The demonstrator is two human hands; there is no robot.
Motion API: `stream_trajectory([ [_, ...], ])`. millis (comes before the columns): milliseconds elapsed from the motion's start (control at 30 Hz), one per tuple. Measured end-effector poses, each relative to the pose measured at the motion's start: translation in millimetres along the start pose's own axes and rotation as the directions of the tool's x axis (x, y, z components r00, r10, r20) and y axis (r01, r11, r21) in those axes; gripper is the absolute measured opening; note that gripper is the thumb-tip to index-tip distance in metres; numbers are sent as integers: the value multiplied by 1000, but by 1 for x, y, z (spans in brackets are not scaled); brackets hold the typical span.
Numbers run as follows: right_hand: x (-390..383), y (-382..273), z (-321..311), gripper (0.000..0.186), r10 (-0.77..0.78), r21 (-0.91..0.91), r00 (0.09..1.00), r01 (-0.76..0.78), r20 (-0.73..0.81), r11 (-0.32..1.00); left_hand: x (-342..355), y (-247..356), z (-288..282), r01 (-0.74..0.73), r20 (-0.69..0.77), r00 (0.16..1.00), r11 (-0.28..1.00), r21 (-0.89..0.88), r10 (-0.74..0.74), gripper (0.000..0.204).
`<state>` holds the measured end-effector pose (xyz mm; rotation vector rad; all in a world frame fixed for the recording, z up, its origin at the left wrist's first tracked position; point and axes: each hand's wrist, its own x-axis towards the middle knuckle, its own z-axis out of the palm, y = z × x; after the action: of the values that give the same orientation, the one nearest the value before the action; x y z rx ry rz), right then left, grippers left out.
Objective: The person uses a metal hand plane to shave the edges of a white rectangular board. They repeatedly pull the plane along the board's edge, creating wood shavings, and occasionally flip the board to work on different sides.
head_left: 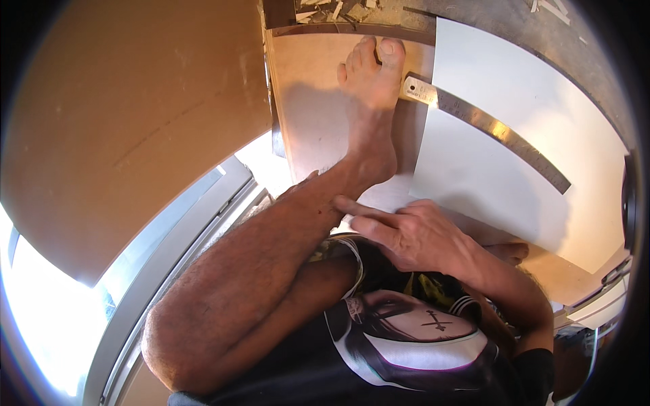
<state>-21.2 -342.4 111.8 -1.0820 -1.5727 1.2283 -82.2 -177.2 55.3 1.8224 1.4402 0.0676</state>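
My right hand (416, 237) is over my lap, with a finger stretched out and its tip at my bent leg (257, 250), just above the ankle. Nothing shows in that hand. Of my left hand, only what looks like fingertips (310, 177) peeks out past the far side of the shin; the leg hides the rest. My bare foot (376, 81) rests on a light wooden board (308, 61). Beside the toes, a steel ruler (494, 125) lies slantwise across a white sheet (521, 81).
A large brown panel (135, 88) stands at the left, above a bright opening with a pale metal frame (183, 230). Wood scraps (338, 10) litter the floor at the far edge. Another dark round object (630, 203) sits at the right rim.
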Motion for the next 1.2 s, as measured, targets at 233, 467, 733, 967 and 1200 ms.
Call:
stream_trajectory([
  [233,20,4,0,33,-155,-237,864,43,-479,971,17,-2,1,-150,-55,986,985,82,154,47],
  [467,-16,-18,-26,46,507,-148,598,-546,621,825,-5,18,-4,-75,41,996,997,23,74,47],
  [733,-54,-1,92,66,370,326,908,-416,196,849,-2,40,8,186,-17,980,936,-298,-200,47],
  [967,-4,-33,-39,75,243,531,969,-181,-50,828,-5,21,6,-76,-99,991,992,96,86,34],
  [1200,20,-30,-10,81,264,358,959,-211,-104,909,3,-3,5,-310,7,944,877,367,331,35],
])
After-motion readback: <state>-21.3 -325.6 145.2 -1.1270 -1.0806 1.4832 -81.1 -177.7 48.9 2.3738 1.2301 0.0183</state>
